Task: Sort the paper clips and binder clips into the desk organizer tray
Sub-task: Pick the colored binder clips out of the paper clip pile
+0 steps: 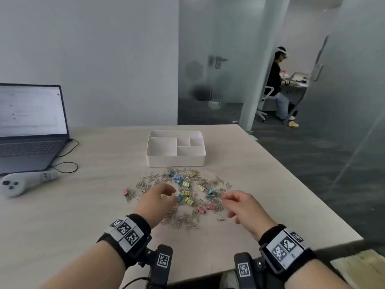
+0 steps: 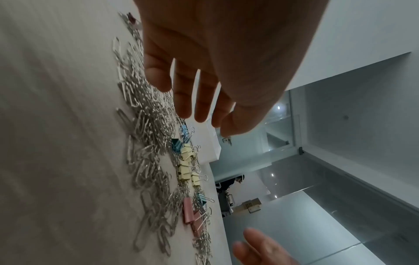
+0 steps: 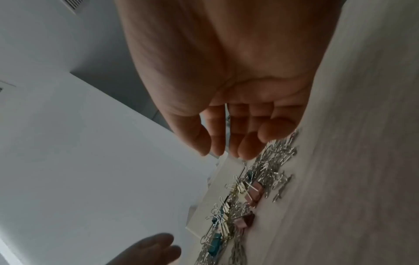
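1. I am at the very start of the sorting, as I judge it: every compartment of the white tray [image 1: 176, 158] that I can see holds nothing, and the whole mix of clips lies loose on the table [image 1: 260, 184], just in front of the tray on my side.

2. The silver paper clips [image 1: 181, 221] spread in a wide heap, and the coloured binder clips [image 1: 186, 193] sit scattered among them, mostly through the middle and far part of the heap.

3. My left hand [image 1: 158, 200] hangs low over the left part of the heap, palm down, fingers loosely bent and slightly apart. The left wrist view shows nothing held in it.

4. My right hand [image 1: 242, 207] hangs over the right edge of the heap, fingers gently curled, thumb near the forefinger. The right wrist view shows an empty palm, so this hand holds nothing either.

5. The two hands are apart, one on each side of the heap, neither touching a clip that I can make out.

6. The next move, I think, calls for pinching out one kind first. The binder clips are bulkier and easier to grip, while the paper clips lie tangled and could come up in clumps.

7. Each kind then needs its own compartment in the tray.
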Motion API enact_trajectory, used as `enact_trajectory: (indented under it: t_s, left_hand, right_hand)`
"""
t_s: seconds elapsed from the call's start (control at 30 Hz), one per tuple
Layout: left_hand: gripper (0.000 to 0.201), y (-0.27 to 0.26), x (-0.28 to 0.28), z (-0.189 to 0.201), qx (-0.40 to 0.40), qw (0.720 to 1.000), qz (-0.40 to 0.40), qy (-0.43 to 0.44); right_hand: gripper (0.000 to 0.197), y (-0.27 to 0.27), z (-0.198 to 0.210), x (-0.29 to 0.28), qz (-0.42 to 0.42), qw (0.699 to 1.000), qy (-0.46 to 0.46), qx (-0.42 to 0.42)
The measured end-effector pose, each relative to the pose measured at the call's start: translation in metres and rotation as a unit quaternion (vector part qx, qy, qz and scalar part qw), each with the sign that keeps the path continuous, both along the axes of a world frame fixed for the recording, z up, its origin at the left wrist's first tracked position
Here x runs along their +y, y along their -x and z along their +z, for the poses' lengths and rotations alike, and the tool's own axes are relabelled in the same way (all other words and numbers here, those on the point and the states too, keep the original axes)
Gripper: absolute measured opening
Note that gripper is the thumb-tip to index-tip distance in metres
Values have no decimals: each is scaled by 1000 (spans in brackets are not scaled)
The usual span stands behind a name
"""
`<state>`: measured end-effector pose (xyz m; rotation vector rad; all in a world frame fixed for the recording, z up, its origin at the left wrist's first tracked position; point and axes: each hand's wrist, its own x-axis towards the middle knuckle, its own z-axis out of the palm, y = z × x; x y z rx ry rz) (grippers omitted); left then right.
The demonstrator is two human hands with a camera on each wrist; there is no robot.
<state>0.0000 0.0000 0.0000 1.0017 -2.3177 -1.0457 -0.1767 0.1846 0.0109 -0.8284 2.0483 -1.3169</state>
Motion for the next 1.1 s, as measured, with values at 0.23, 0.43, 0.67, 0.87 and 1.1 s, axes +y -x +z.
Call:
enact_trajectory:
  t_s: [0.23,0.43,0.67,0.87,1.1]
  left_hand:
    - [31,44,-36,9,-97,994,-40,32]
    - [46,72,-54,9,-248,956,-103,115]
    - [23,83,-53,4,-234,957,-130,115]
    - [7,79,-55,4,-182,975,-107,75]
    - [7,63,-57,7,-91,994,-63,0]
  right_hand:
    - [47,18,-3,-52,138,954,-168,207]
    - [33,18,-4,-77,227,880,-267,322]
    - [15,20,-7,-80,254,886,-214,325]
    - [26,15,-5,-82,281,882,-175,334]
    - [4,21,-8,-73,259,918,-140,265]
